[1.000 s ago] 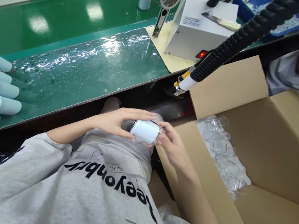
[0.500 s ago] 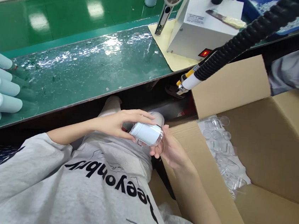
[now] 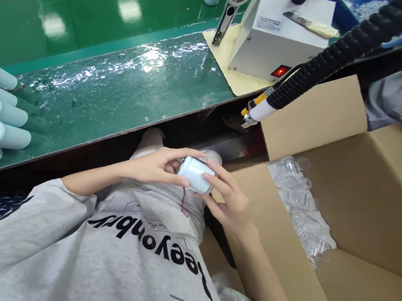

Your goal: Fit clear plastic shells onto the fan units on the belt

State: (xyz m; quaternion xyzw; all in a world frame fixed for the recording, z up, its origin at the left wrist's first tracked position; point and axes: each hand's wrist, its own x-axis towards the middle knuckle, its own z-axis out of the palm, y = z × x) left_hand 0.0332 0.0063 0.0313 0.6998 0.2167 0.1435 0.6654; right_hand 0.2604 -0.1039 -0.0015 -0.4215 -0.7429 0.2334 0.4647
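A light blue plastic cylinder [image 3: 192,171] is held on its side between my two hands, above my lap. A clear plastic cup [image 3: 207,188] appears to sleeve it, though my fingers hide much of its rim. My left hand [image 3: 158,165] grips the left end, thumb below and fingers over the top. At the right end, my right hand [image 3: 231,199] has its fingers closed on the cup and cylinder. Thin red and black wires [image 3: 184,199] dangle from the cylinder's left side. Just behind it shows a translucent round thing [image 3: 215,157], partly covered.
Several light blue cylinders [image 3: 8,136] lie stacked at the bench's left. A white machine [image 3: 265,52] with a lit red switch stands on the green bench [image 3: 121,92]. A black corrugated hose [image 3: 318,62] hangs above a cardboard box [image 3: 380,188] holding clear plastic cups [image 3: 296,196].
My right hand has turned over from beneath the cup, its fingers now on top. Less of the cup sticks out past the cylinder, and the wires have come into clear view.
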